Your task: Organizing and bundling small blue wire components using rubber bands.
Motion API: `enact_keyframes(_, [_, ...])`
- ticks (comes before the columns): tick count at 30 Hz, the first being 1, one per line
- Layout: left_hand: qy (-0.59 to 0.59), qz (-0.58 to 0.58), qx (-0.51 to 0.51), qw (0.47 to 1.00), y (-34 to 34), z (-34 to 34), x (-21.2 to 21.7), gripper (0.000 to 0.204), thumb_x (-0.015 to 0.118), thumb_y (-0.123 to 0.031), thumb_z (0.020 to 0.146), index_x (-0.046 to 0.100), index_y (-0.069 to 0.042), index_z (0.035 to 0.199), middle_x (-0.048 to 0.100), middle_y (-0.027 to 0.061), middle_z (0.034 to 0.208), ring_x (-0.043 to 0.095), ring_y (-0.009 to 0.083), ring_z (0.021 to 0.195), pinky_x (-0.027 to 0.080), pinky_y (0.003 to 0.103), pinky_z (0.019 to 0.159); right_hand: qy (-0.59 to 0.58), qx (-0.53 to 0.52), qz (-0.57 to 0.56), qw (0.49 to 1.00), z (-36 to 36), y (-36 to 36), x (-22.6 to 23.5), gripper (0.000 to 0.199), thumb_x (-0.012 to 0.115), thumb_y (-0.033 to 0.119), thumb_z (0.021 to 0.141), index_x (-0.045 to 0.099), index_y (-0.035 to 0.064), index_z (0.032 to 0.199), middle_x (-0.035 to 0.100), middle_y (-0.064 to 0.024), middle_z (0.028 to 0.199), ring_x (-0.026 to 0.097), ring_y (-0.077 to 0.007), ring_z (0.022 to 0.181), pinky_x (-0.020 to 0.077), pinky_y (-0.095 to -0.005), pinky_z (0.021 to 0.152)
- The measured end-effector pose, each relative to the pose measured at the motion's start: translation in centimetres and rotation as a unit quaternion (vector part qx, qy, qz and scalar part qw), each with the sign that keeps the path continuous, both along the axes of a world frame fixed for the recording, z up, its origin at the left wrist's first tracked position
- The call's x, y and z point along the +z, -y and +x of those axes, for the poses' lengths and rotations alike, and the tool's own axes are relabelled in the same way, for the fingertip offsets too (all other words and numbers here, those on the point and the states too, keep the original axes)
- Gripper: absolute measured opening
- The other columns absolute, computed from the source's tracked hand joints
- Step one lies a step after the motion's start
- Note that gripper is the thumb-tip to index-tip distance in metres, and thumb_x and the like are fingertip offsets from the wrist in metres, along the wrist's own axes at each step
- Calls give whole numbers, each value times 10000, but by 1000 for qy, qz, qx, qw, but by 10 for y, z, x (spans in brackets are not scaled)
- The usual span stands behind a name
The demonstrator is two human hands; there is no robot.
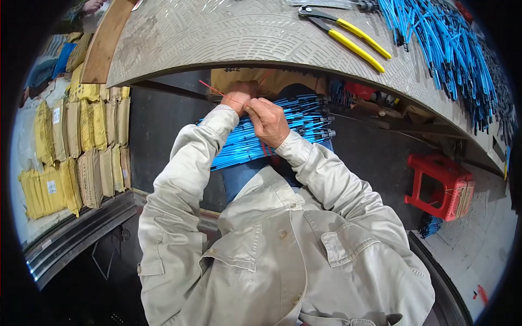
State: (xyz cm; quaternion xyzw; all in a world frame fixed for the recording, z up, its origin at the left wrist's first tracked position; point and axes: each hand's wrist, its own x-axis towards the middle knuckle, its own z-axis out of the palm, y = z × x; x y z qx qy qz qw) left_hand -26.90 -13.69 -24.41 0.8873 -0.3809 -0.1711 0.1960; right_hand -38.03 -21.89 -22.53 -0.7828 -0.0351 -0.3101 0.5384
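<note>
A thick bundle of thin blue rods with black ends (239,146) lies across my lap, below the table's edge. My left hand (238,96) is closed over its far side, with the fingers partly hidden. Right beside it, my right hand (267,120) pinches, its thumb and fingers meeting the left hand. A thin red tie (209,87) sticks out to the left past my left wrist and runs into the fingers of both hands. More red strand shows across the bundle under my right hand.
Yellow-handled pliers (356,46) lie on the patterned grey table (217,38). A pile of loose blue rods (440,49) covers its right end. At right on the floor stands a red plastic stool (441,185). Yellow and brown wrapped packages (81,130) are stacked at left.
</note>
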Motion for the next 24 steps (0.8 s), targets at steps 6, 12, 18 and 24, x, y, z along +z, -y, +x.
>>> enact_keyframes(6, [-244, -7, 56, 968, -7, -44, -7, 220, 548, -260, 797, 614, -56, 846, 644, 118, 820, 540, 336, 580, 426, 421, 593, 33, 56, 6, 998, -51, 5, 12, 68, 557, -51, 755, 570, -12, 809, 543, -95, 696, 467, -237, 558, 402, -299, 532])
enact_keyframes(12, [-69, -26, 53, 996, -18, -108, 16, 162, 523, -198, 830, 606, -64, 867, 636, 113, 780, 533, 320, 567, 430, 395, 573, -31, 163, 17, 986, -92, -12, 42, 166, 545, -74, 685, 569, 4, 829, 547, -93, 715, 484, -235, 598, 417, -289, 566])
enact_keyframes(18, [-12, -170, 65, 983, -30, -111, 10, 124, 524, -153, 840, 576, -41, 820, 612, 103, 722, 515, 274, 525, 419, 363, 534, 0, 188, -153, 970, -83, -9, 50, 283, 541, -65, 625, 568, 21, 894, 579, -84, 799, 530, -245, 697, 442, -292, 666])
enact_keyframes(24, [-173, -399, 69, 898, -35, -122, 27, 209, 520, -179, 857, 542, -23, 719, 570, 79, 649, 456, 204, 483, 393, 342, 500, 66, 142, -180, 971, -48, 14, 61, 244, 553, -37, 632, 572, 42, 863, 607, -81, 815, 531, -248, 678, 451, -311, 650])
